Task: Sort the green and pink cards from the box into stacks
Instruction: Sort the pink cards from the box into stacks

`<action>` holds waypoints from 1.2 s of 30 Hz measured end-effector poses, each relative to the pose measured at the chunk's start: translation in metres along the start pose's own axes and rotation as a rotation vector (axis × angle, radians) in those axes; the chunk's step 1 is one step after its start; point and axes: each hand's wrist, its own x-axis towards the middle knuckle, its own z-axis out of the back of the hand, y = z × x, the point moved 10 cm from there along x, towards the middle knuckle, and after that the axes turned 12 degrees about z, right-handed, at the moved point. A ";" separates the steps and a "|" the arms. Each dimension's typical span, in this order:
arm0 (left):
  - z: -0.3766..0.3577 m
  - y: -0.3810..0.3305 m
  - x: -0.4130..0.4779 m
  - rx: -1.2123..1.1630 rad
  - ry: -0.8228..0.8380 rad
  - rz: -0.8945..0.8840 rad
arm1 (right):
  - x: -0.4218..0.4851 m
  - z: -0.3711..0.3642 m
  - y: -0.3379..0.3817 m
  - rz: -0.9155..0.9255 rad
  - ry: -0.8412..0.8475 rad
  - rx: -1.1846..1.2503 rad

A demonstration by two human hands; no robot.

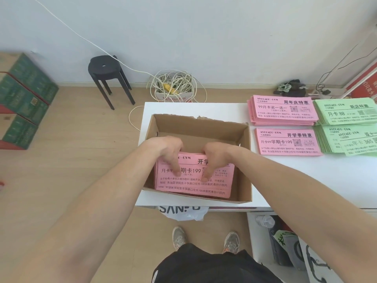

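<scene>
An open cardboard box stands on the white table. Inside it lies a bundle of pink cards with black print. My left hand and my right hand both reach into the box and grip the far edge of the pink cards, thumbs pressed on the top card. To the right on the table lie two pink stacks, one at the back and one in front, and two green stacks, back and front.
A black stool and a bag of tangled white cable stand on the wooden floor behind the table. Green cartons are piled at the left. A white plastic bag hangs under the table's front edge.
</scene>
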 end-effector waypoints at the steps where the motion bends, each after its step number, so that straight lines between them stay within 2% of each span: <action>1: 0.004 0.003 -0.003 -0.029 -0.011 0.000 | -0.002 0.005 0.003 0.010 -0.006 -0.002; 5: 0.042 0.012 -0.027 -0.117 -0.125 -0.010 | -0.020 0.047 0.021 0.042 -0.071 -0.038; 9: 0.107 -0.004 -0.065 -0.148 -0.280 -0.048 | -0.064 0.111 0.031 0.039 -0.214 -0.118; 12: 0.154 -0.042 -0.091 -0.169 -0.412 -0.095 | -0.116 0.154 0.022 0.006 -0.333 -0.172; 16: 0.185 -0.126 -0.112 -0.170 -0.541 -0.203 | -0.198 0.182 -0.022 -0.106 -0.461 -0.266; 20: 0.176 -0.226 -0.107 -0.092 -0.601 -0.278 | -0.269 0.165 -0.089 -0.240 -0.517 -0.331; 25: 0.117 -0.323 -0.078 0.015 -0.682 -0.326 | -0.311 0.103 -0.178 -0.376 -0.550 -0.402; 30: 0.060 -0.361 -0.056 0.026 -0.836 -0.327 | -0.306 0.044 -0.229 -0.352 -0.618 -0.485; 36: 0.024 -0.372 -0.026 0.078 -0.926 -0.277 | -0.295 0.011 -0.259 -0.325 -0.706 -0.525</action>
